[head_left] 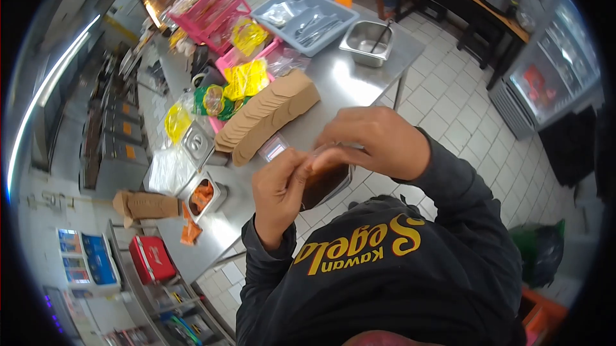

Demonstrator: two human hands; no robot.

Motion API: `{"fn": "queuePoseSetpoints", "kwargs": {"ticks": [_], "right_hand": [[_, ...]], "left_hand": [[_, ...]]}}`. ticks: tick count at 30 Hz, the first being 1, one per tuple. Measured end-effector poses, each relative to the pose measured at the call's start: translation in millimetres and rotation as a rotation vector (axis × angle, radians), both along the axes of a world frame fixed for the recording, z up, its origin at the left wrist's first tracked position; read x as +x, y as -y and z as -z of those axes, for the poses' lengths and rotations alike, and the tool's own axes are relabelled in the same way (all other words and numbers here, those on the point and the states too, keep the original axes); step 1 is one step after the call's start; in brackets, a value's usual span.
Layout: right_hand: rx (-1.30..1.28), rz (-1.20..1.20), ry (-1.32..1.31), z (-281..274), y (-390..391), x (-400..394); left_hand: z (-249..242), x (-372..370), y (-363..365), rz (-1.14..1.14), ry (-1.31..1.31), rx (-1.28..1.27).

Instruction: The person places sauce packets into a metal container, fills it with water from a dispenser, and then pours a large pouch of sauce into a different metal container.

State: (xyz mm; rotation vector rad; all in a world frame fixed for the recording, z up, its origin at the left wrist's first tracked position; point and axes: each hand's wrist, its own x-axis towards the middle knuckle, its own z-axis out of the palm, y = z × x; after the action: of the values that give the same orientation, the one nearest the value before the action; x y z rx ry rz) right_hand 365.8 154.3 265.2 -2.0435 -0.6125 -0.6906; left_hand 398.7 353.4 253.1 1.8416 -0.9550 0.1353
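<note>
Shirt: dark, with yellow lettering (pixel 366 243); both long sleeves reach forward, elbows bent.
Left hand: rises from its cuff, wrist nearly straight, thumb and curled fingers (pixel 277 187) closed on the top edge of the bag.
Right hand: comes in from the side, back of the hand (pixel 385 143) up, fingers bent toward the left hand and pinching the same edge; slightly blurred.
Bag: clear, with dark brown liquid (pixel 326 184), hanging below the fingertips in front of the chest, at the table's near edge.
Table: steel top (pixel 350 80); cardboard trays (pixel 276 112) stacked in a row just beyond the hands, a steel container with orange pieces (pixel 204 196) off to the left.
Farther along: yellow packets (pixel 246 79), a blue-grey tray (pixel 305 20), a steel pan (pixel 368 43).
Background: glass-door fridge (pixel 553 64) on the right.
</note>
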Motion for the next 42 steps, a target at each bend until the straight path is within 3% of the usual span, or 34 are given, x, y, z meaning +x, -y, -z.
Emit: {"fn": "queuePoseSetpoints", "kwargs": {"ticks": [2, 3, 9, 11, 12, 14, 17, 18, 20, 21, 24, 26, 42], "right_hand": [[-0.238, -0.012, -0.19, -2, 5, -4], [-0.233, 0.011, -0.196, 2, 7, -7], [0.055, 0.091, -0.135, 18, 39, -28], [0.016, 0.158, -0.167, 20, 63, -35], [0.014, 0.176, -0.157, 24, 77, -39], [0.214, 0.089, -0.454, 31, 106, -48], [0.367, 0.154, -0.467, 17, 147, -58], [0.365, 0.173, -0.455, 10, 160, -59], [0.231, 0.26, -0.029, -6, 182, -58], [0.177, 0.265, 0.02, -15, 196, -59], [-0.005, 0.268, -0.018, -23, 234, -63], [-0.069, 0.304, -0.018, -18, 256, -68], [0.222, 0.614, -0.094, 18, 357, -137]], "left_hand": [[1, 6, 3, -0.022, -0.02, -0.019], [2, 6, 8, 0.002, -0.023, -0.016], [6, 13, 40, 0.036, 0.027, -0.034], [0, 12, 55, -0.047, -0.333, -0.2], [-3, 17, 64, -0.029, -0.326, -0.203], [-12, 25, 86, -0.035, -0.217, -0.39], [-25, 18, 131, 0.079, -0.206, -0.32], [-28, 19, 149, 0.163, -0.145, -0.251], [-32, 19, 188, 0.256, -0.14, -0.222], [-33, 18, 207, 0.325, -0.143, -0.186], [-31, 9, 260, 0.414, -0.007, -0.155], [-27, -1, 289, 0.397, -0.114, -0.182], [-20, -10, 446, 0.68, -0.128, -0.224]]}}
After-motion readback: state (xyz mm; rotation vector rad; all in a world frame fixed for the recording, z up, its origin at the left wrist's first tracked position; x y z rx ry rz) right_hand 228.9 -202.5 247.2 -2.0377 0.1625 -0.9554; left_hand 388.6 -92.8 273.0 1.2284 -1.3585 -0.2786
